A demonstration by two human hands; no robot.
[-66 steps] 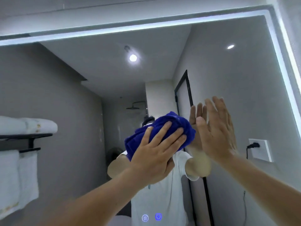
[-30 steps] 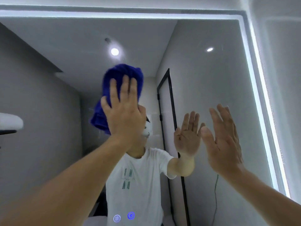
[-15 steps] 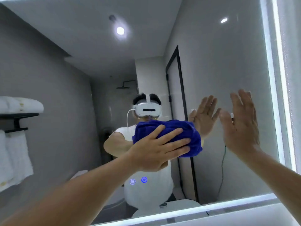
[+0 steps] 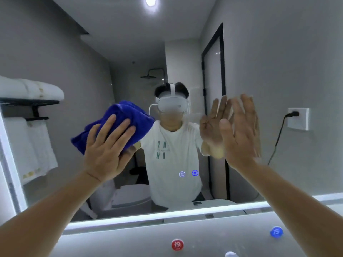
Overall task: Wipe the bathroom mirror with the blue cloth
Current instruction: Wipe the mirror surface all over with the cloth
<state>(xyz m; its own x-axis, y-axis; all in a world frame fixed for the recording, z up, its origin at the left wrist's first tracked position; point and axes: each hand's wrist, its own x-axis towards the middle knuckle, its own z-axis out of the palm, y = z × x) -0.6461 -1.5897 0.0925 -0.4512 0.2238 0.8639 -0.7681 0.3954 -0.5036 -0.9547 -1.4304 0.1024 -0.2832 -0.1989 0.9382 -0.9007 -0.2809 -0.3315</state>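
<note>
The left hand (image 4: 109, 145), fingers spread flat, presses the blue cloth (image 4: 126, 112) against the mirror (image 4: 278, 71), left of its middle. The bunched cloth slants up to the right past the fingertips. The right hand (image 4: 239, 134) is spread open at the mirror's right; contact unclear. In the mirror's reflection, a shelf (image 4: 27, 102) holds a rolled towel (image 4: 31, 88).

Deep blue plush terry cloth (image 4: 121, 115): bunched into a thick, folded wad with soft creases across the top. It is pressed to the glass under the straight fingers of the left hand (image 4: 107, 147). Long axis is tilted, low end toward 8 o'clock and high end toward 2 o'clock. It sits at 9 o'clock from the glass centre.

Large rectangular wall mirror with a glowing white border strip (image 4: 278, 62): upright, fills most of the view. Lit strip shows along the 6 o'clock edge and the 9 o'clock side.
</note>
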